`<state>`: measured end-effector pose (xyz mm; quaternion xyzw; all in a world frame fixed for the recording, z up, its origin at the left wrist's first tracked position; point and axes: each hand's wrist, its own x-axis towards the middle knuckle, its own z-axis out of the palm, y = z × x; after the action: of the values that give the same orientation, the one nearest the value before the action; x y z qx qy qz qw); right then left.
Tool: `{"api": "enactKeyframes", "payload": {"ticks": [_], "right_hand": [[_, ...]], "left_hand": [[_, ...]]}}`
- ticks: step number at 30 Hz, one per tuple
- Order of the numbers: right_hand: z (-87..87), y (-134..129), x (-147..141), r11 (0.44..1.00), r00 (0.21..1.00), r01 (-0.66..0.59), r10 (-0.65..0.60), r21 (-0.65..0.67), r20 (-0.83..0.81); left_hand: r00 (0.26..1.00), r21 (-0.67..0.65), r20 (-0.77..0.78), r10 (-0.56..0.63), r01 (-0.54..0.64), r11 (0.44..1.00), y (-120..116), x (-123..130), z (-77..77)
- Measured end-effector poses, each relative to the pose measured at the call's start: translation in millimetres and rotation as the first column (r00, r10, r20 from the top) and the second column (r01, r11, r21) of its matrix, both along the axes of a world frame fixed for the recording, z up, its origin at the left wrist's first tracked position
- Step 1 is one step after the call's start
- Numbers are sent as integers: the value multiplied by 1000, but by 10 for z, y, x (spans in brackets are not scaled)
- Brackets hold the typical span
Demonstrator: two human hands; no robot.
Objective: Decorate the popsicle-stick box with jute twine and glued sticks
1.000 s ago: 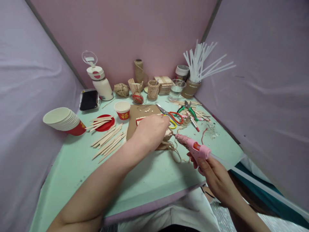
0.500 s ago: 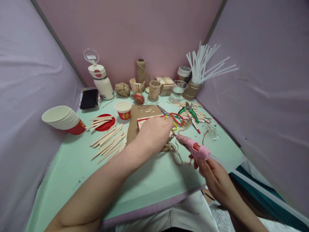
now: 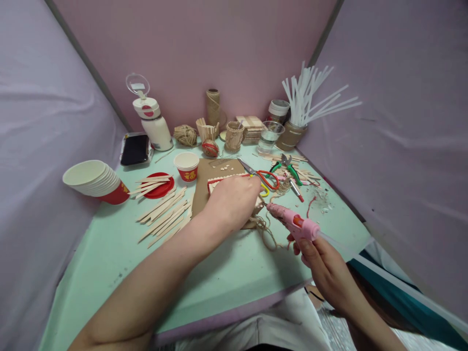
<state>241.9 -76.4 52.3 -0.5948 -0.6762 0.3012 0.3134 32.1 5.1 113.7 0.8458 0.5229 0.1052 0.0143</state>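
Note:
A pink glue gun point(image 3: 292, 222) is gripped in my right hand point(image 3: 320, 261), its nozzle close to the right edge of a wooden-stick piece with red trim point(image 3: 215, 183). Over that piece lies my left hand point(image 3: 234, 200), back upward, with its fingers bent down and mostly hidden, so what they touch is unclear. Beneath is a brown board point(image 3: 204, 170) with a few small pale bits on it. Orange-handled scissors point(image 3: 268, 179) lie just beyond my left hand, beside a yellow handle. Loose twine point(image 3: 268, 236) curls below the nozzle.
Wooden sticks point(image 3: 164, 214), a red lid point(image 3: 159, 186), stacked paper cups point(image 3: 97, 180) and a single cup point(image 3: 187, 166) are on the left. Twine, a water cup point(image 3: 269, 139) and a white bottle point(image 3: 157, 129) line the back. Green-handled pliers point(image 3: 287, 169) lie right.
Both hands have hardly moved; the glue gun and the fingers of my left hand have shifted very slightly.

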Motion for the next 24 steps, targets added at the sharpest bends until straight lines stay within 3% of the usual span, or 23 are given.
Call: {"api": "enactKeyframes", "payload": {"ticks": [24], "right_hand": [[-19,-25,6,1000,999,-9,9,4,39]], "left_hand": [[999,-29,-41,18,-19,999,11,-4,33]]}}
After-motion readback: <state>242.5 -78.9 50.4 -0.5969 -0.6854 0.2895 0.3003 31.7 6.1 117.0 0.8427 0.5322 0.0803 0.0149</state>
